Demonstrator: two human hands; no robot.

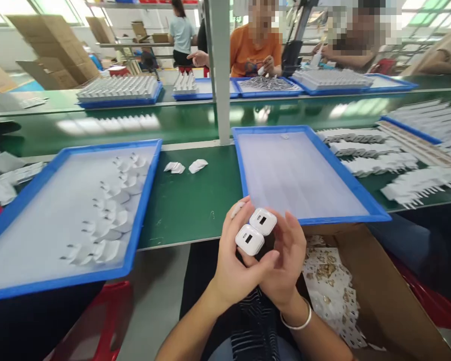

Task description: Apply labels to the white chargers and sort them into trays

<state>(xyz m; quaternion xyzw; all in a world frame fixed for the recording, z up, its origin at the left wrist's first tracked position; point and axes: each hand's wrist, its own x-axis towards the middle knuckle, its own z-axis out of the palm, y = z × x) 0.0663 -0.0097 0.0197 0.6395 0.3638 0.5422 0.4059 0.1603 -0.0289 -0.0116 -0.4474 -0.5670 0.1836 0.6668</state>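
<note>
Two small white chargers with dark port slots sit side by side between my hands, above my lap. My left hand (229, 260) is wrapped round the nearer charger (249, 239), its thumb stretched across below. The farther charger (263, 221) touches the first one, and my right hand (285, 255) curves round it from the right, fingers partly raised. Another small white piece (237, 209) shows at my left fingertips. White chargers with prongs (108, 220) lie in rows in the blue-rimmed left tray (145, 210). The blue-rimmed right tray (346, 180) holds one tiny piece near its far edge.
Small white pieces (175, 167) lie on the green table (195, 210) between the trays. A metal post (220, 75) stands behind. Rows of white chargers (376, 155) lie at right. An open cardboard box (391, 291) is below right. People sit across the bench.
</note>
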